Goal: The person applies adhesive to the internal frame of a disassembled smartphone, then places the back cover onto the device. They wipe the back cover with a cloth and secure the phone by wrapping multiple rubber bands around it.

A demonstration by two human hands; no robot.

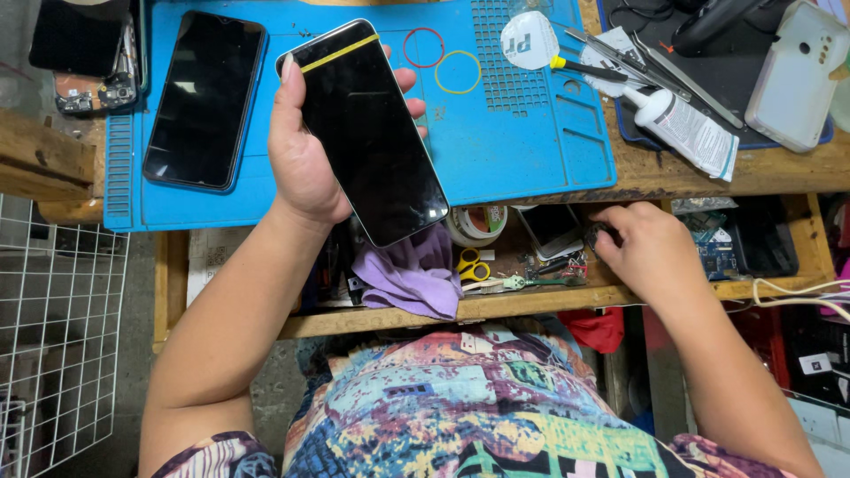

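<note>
- The left hand (305,159) gripped a black smartphone (367,133) by its long edges, thumb along the left side and fingertips curled round the right side; the phone was held screen-up and tilted above the blue work mat (531,150).
- A yellow rubber band (339,53) crossed the phone's upper end from edge to edge.
- The right hand (651,252) was lowered into the open wooden drawer (531,305) below the bench edge, its fingers bent and closed on a small dark object (600,235); what that object was could not be told.
- A second dark phone (205,99) lay flat on the mat, just left of the held one and apart from it.
- Two loose rubber bands, one red (424,47) and one yellow (458,72), lay on the mat beyond the held phone.
- A white glue tube (686,128) and metal tweezers (691,84) rested near the mat's right edge; a white phone case (797,75) lay further right.
- In the drawer, a purple cloth (412,274) lay under the held phone's lower end, with a roll of tape (476,223), yellow-handled scissors (471,264) and a small phone (551,228) between the cloth and the right hand.
- A white wire rack (53,336) stood at the lower left.
</note>
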